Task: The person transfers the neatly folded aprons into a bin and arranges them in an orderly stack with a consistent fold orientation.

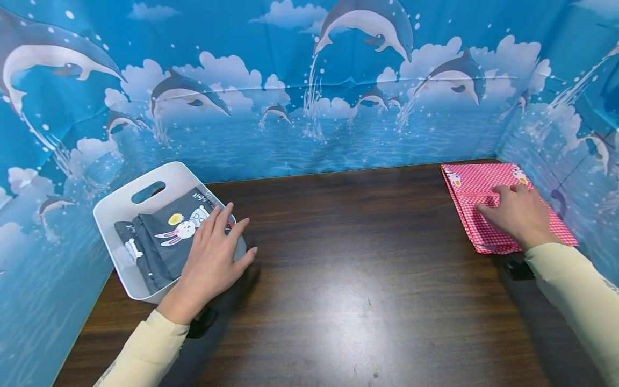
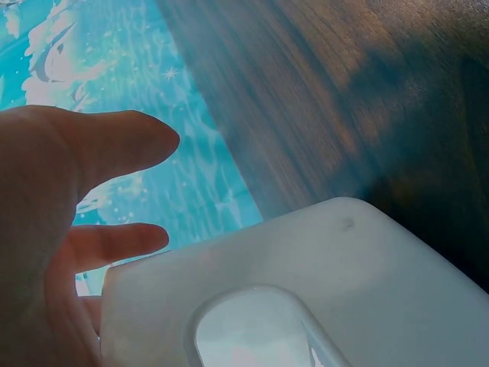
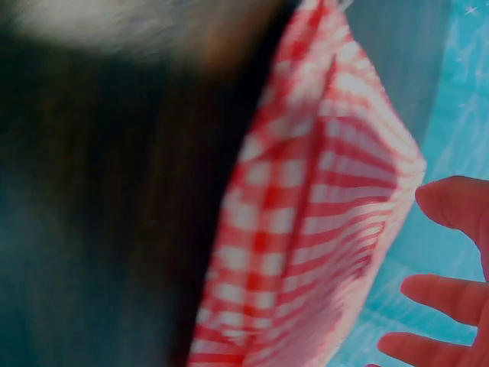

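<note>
A white plastic bin [image 1: 179, 183] with a handle hole stands at the left of the table, holding folded dark grey fabric [image 1: 166, 255] printed with a rabbit. Over its right side is my left hand [image 1: 210, 263], fingers spread and thumb held apart. The left wrist view shows thumb and fingers beside the bin's corner [image 2: 382, 252], gripping nothing. At the far right lies a folded red-and-white checked cloth [image 1: 488, 231] with rabbit prints near its far corners. Above it hovers my right hand [image 1: 524, 215], its fingers [image 3: 451, 298] apart and close to the cloth's raised surface [image 3: 328, 206].
A dark wood table [image 1: 348, 269] stretches between bin and cloth. A blue curtain with dolphins [image 1: 309, 123] closes off the back and both sides. Dark wrist devices [image 1: 519, 270] sit under both wrists.
</note>
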Motion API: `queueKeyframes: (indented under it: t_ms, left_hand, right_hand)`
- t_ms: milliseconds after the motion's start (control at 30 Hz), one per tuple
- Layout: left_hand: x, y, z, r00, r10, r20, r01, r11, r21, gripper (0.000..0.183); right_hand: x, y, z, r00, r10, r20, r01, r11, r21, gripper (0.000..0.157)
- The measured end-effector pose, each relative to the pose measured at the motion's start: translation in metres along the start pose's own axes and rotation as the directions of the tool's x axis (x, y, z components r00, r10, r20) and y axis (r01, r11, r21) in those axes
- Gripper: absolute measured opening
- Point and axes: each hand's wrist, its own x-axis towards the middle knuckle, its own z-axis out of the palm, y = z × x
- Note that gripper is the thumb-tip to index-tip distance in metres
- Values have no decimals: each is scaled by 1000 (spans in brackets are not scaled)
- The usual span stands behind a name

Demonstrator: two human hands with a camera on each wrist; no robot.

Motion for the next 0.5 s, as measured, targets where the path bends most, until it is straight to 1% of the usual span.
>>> queueKeyframes:
  t_ms: [100,200,333,500]
  left_hand:
    - [0,0,-1,1000,3,5,-3,1000,2,64]
    - [0,-1,-2,1000,5,4,-5,1000,-3,63]
    - [0,-1,-1,1000,9,0,-9,1000,-9,64]
    - [-1,-2,0,1000,4,6,-4,1000,1,64]
  right_hand:
    - [-1,4,4,998,31,48,-30,1000,-5,77]
    - [0,6,7,995,43,90,-43,999,0,79]
    - [0,8,10,991,52,124,-53,999,7,80]
    - [1,9,14,989,46,142,-49,999,14,83]
